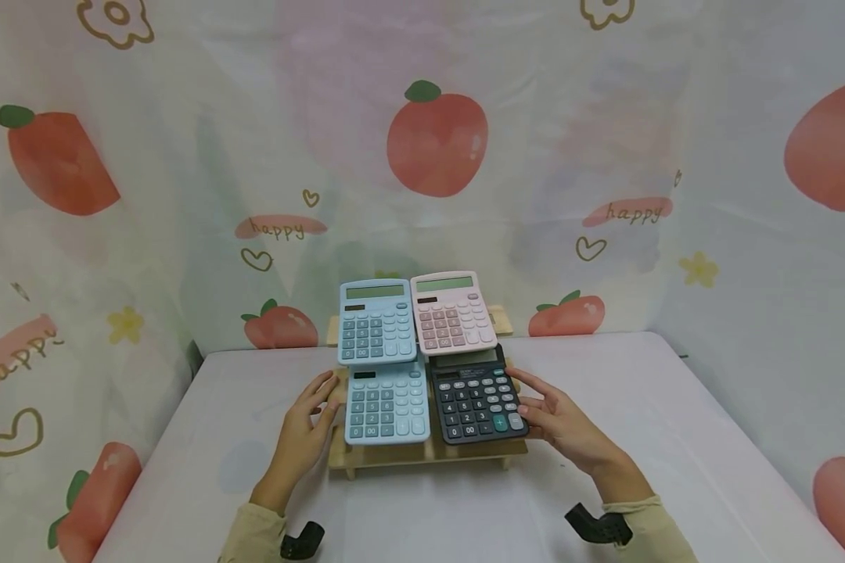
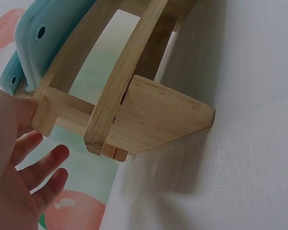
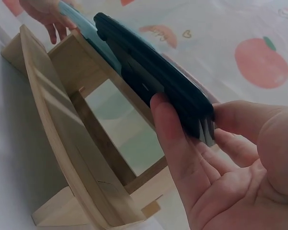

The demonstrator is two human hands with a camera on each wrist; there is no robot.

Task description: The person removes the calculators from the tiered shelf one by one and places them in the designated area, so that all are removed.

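Black calculator point(image 1: 473, 403) stands at the lower right of a two-tier wooden stand point(image 1: 429, 455), keys facing you and leaning back, and your right hand point(image 1: 566, 432) has it pinched at its right edge. From the right wrist view you can see one finger laid along its back while other digits meet the edge, so that grip is narrow; whether the calculator's bottom edge bears on the ledge, you cannot tell. Your left hand point(image 1: 301, 434) is loosely spread at the opposite end, its tips touching the stand's left side, and in the left wrist view three of its fingers reach out apart from the wood. Just beside the black calculator, on the same lower tier, you have a lower blue calculator point(image 1: 387, 407), its screen hidden behind the upper blue calculator point(image 1: 376, 322). That one sits on the upper tier next to a pink calculator point(image 1: 454, 313), which is slightly turned and overlaps the top of the black one in your head view. Your stand rests on a white-covered table point(image 1: 429, 516), and behind it hangs a pale backdrop point(image 1: 535, 133) printed with red fruit, hearts and the word "happy". Both your wrists show beige sleeves point(image 1: 658, 532) with dark curved pieces point(image 1: 598, 525) beside them.
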